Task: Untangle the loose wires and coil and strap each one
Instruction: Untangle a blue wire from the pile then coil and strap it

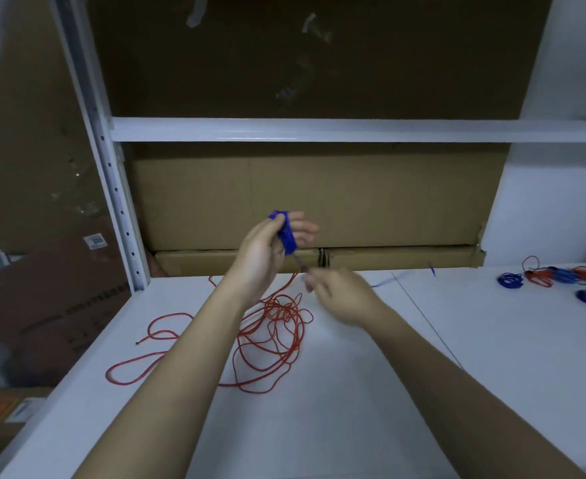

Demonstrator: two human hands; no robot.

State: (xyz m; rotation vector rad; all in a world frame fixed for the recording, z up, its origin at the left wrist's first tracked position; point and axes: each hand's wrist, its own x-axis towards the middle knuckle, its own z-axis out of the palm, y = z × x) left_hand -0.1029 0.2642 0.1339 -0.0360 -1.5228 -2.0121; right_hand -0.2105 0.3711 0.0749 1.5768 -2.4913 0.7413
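Tangle of loose red wire (270, 340) lies uncoiled on the white surface (353, 392), nearest the viewer. Above it, the left hand (263, 254) holds a half-wound blue wire coil (286, 233), its grip curled round the loops; the right hand (340, 295), blurred, pinches the wire's trailing end. Far right, finished small blue and red wire bundles (561, 281) rest together. Cardboard boxes (319, 202) stand behind; their label (95, 240) is unreadable.

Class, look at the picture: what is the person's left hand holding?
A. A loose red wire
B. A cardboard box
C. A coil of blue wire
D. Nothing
C: the left hand has its grip round a blue wire coil, while the red wire lies loose on the white shelf.
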